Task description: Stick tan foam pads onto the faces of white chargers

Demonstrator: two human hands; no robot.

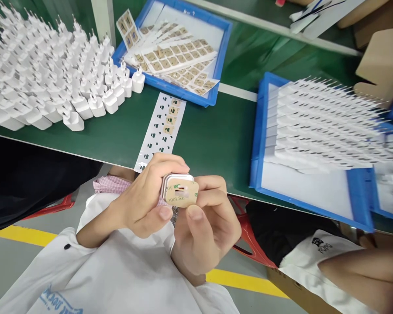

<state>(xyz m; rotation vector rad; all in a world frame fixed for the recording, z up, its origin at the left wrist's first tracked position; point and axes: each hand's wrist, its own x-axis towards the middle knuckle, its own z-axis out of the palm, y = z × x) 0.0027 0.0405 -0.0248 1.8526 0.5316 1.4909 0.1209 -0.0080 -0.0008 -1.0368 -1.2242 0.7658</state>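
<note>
My left hand [144, 196] is closed around a small white charger plug [170, 185], held in front of my chest below the table edge. My right hand [205, 222] pinches a tan adhesive pad [183, 195] with printed letters against the plug's face, thumb on its lower edge. On the green table just beyond my hands lies a white backing strip [162, 128] with a few tan pads left near its far end.
Rows of white charger plugs [49, 78] stand at the left of the green table [216, 135]. A blue tray [216, 56] holds pad sheets. A second blue tray [258, 144] at right holds stacked white parts. Another person's arm [363, 270] is lower right.
</note>
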